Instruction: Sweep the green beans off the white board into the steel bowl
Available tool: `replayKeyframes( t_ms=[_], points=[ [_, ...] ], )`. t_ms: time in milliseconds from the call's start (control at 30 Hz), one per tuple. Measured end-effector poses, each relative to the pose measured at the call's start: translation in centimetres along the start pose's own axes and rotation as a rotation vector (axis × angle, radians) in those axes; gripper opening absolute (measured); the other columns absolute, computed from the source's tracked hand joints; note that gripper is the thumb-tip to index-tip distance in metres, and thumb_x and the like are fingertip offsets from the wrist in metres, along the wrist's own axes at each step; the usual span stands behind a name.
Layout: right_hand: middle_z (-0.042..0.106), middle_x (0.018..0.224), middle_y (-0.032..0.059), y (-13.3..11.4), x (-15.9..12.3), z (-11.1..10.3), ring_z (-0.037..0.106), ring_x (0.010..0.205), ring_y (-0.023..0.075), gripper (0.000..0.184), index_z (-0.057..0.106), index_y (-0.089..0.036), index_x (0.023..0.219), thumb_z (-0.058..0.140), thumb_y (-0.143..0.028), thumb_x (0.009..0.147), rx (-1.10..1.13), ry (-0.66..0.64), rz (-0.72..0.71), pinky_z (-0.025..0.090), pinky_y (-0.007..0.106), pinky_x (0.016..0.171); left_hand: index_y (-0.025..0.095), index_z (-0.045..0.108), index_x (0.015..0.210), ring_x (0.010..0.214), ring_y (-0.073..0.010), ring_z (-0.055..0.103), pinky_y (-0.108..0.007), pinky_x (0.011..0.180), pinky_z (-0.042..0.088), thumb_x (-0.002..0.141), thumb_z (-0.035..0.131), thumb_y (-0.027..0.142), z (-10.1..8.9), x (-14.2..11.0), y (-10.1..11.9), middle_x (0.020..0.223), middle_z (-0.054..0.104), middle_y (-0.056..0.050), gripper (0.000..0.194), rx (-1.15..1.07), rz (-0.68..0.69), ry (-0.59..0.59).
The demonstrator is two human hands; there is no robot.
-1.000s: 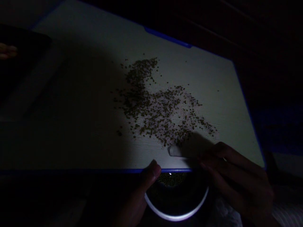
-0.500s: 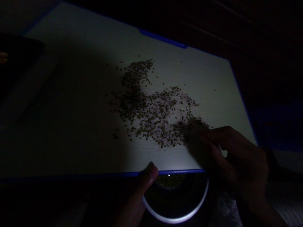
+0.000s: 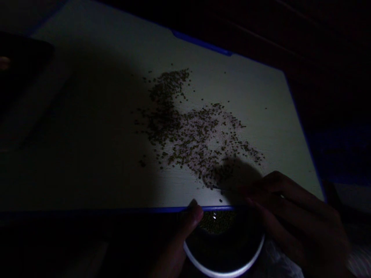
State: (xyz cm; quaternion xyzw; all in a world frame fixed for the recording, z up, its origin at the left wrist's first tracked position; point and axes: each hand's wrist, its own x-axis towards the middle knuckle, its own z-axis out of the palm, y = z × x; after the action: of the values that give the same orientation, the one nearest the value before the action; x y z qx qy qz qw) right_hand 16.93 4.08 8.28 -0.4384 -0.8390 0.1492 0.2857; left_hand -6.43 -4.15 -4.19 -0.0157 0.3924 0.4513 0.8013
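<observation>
The scene is very dark, lit only in the middle. A scatter of small green seeds mixed with pale grains (image 3: 194,131) lies on a white board with a blue edge (image 3: 162,210). Below the board's near edge sits a round bowl (image 3: 226,266) with green seeds in it. My left hand (image 3: 179,239) grips the bowl's rim, thumb up against the board's edge. My right hand (image 3: 292,216) rests at the near right of the scatter, fingers curled and pressed together over the seeds by the edge above the bowl. Whether anything is between those fingers is too dark to see.
A dark flat object (image 3: 20,73) lies at the far left of the board, with a pale fingertip (image 3: 4,62) showing at the frame's edge. Everything beyond the board's blue far edge (image 3: 203,43) is black.
My right hand reached up into the scatter half a second ago and has now drawn back toward the near edge. The bowl and left thumb shifted slightly right.
</observation>
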Motion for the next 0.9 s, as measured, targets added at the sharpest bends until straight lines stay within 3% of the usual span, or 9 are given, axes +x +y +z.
replayKeyframes(
  t_ms=[67, 133, 300, 433, 600, 700, 900],
  points=[
    [0.083, 0.104, 0.0025, 0.1, -0.7, -0.4, 0.082, 0.088, 0.0136, 0.030, 0.082, -0.023, 0.124, 0.072, -0.004, 0.103, 0.002, 0.031, 0.065, 0.067, 0.020, 0.067, 0.031, 0.065, 0.170, 0.164, -0.0441, 0.060, -0.067, 0.142, 0.038, 0.100, 0.092, 0.046, 0.8, -0.1, 0.1, 0.154, 0.084, -0.014, 0.077, -0.002, 0.013, 0.131],
    [0.084, 0.104, 0.0029, 0.3, -1.6, -0.7, 0.084, 0.087, 0.0168, 0.035, 0.084, -0.025, 0.128, 0.075, -0.004, 0.101, -0.002, 0.070, 0.106, 0.068, 0.023, 0.064, 0.032, 0.068, 0.167, 0.161, -0.0451, 0.064, -0.067, 0.142, 0.039, 0.097, 0.094, 0.048, 1.5, -0.1, 0.2, 0.155, 0.083, -0.013, 0.077, 0.013, -0.004, 0.190],
    [0.087, 0.108, 0.0033, 0.8, -3.4, -1.3, 0.086, 0.082, 0.0193, 0.040, 0.087, -0.030, 0.131, 0.077, -0.007, 0.100, -0.013, 0.093, 0.154, 0.070, 0.025, 0.062, 0.032, 0.069, 0.166, 0.167, -0.0436, 0.057, -0.063, 0.144, 0.037, 0.096, 0.095, 0.046, 1.7, 0.1, 0.2, 0.162, 0.079, -0.011, 0.076, -0.014, -0.051, 0.143],
    [0.087, 0.110, 0.0024, 0.7, -4.1, -1.2, 0.086, 0.085, 0.0171, 0.035, 0.087, -0.031, 0.130, 0.078, -0.013, 0.102, -0.020, 0.013, 0.157, 0.072, 0.022, 0.068, 0.036, 0.065, 0.169, 0.169, -0.0416, 0.055, -0.062, 0.144, 0.039, 0.092, 0.099, 0.036, 1.9, 0.3, 0.4, 0.162, 0.080, -0.008, 0.084, -0.013, -0.017, 0.198],
    [0.090, 0.115, 0.0051, 0.3, -5.2, -0.5, 0.089, 0.091, 0.0252, 0.039, 0.085, -0.038, 0.142, 0.076, -0.026, 0.106, -0.027, -0.004, 0.141, 0.080, 0.038, 0.088, 0.032, 0.064, 0.168, 0.169, -0.0466, 0.054, -0.063, 0.142, 0.043, 0.078, 0.108, 0.042, 2.7, 0.3, 0.9, 0.166, 0.077, -0.011, 0.100, -0.021, -0.037, 0.203],
    [0.090, 0.109, 0.0034, 0.1, -5.8, -0.2, 0.089, 0.085, 0.0266, 0.043, 0.085, -0.042, 0.142, 0.081, -0.028, 0.102, -0.013, -0.007, 0.123, 0.081, 0.039, 0.082, 0.034, 0.065, 0.168, 0.167, -0.0468, 0.057, -0.064, 0.140, 0.044, 0.085, 0.104, 0.051, 2.4, 0.4, 0.8, 0.168, 0.075, -0.010, 0.093, 0.008, -0.043, 0.202],
    [0.090, 0.116, 0.0026, -0.3, -5.8, -0.7, 0.088, 0.084, 0.0221, 0.040, 0.086, -0.041, 0.138, 0.073, -0.020, 0.107, -0.037, 0.104, 0.248, 0.076, 0.030, 0.068, 0.039, 0.057, 0.177, 0.166, -0.0407, 0.059, -0.058, 0.143, 0.041, 0.097, 0.095, 0.044, 1.1, 0.3, 0.5, 0.157, 0.083, -0.007, 0.089, 0.034, 0.042, 0.147]
  ],
)
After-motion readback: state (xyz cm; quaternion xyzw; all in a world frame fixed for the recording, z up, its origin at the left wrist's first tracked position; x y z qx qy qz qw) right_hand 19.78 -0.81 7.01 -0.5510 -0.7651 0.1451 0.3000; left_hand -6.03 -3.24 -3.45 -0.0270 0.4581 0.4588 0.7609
